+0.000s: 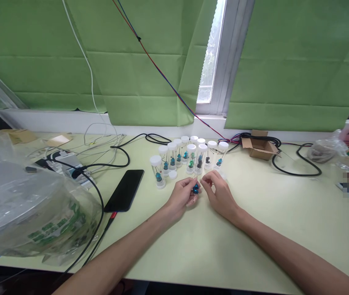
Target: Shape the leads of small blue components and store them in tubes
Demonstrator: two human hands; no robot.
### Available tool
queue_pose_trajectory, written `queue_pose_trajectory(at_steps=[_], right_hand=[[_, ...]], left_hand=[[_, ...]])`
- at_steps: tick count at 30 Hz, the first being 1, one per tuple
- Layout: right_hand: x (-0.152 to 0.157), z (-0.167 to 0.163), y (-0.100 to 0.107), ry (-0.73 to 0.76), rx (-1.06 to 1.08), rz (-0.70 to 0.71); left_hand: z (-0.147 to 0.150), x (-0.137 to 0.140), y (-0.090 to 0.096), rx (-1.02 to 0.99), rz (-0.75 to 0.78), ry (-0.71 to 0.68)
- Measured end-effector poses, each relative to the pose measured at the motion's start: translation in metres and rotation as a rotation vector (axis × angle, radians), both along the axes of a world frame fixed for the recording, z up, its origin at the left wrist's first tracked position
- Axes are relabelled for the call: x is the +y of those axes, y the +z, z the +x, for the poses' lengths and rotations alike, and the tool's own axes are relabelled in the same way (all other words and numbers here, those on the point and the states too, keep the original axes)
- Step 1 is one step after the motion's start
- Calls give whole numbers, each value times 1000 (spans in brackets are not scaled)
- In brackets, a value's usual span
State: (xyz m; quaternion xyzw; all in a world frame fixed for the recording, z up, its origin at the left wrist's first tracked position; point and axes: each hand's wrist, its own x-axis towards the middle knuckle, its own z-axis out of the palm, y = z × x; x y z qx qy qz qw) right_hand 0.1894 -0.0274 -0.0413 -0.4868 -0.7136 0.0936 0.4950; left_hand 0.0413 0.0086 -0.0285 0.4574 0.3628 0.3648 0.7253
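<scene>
Near the middle of the table, my left hand (184, 193) pinches a small shiny blue piece (196, 189) with a thin stem pointing up. Just to its right, my right hand (219, 192) is curled with thumb and fingertips together; whatever lies between them is too small to make out. Beyond both hands stand several clear tubes with white caps, each with a small blue, green or dark piece inside. The leftmost tube (157, 172) stands a little apart from the group. A loose white cap (173, 175) lies on the table left of my hands.
A black phone (124, 190) with a cable lies to the left, beside a large clear plastic bag (39, 205). Black cables and an open cardboard box (261, 148) sit at the back right. Green blinds (150, 73) cover the window behind the table (254, 254).
</scene>
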Motion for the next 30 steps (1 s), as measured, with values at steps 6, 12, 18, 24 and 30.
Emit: queue_pose_trajectory(at_steps=[6, 12, 18, 24, 30], right_hand=[[-3, -4, 1, 79, 41, 30], [-2, -5, 1, 106, 40, 40], [-3, -5, 2, 122, 38, 36], [-3, -5, 1, 121, 45, 30], [-3, -5, 1, 119, 49, 18]], left_hand=[[1, -4, 3, -42, -60, -32], [2, -6, 3, -82, -98, -54], [3, -7, 5, -102, -126, -65], [3, -8, 7, -103, -124, -71], [3, -8, 8, -110, -132, -72]])
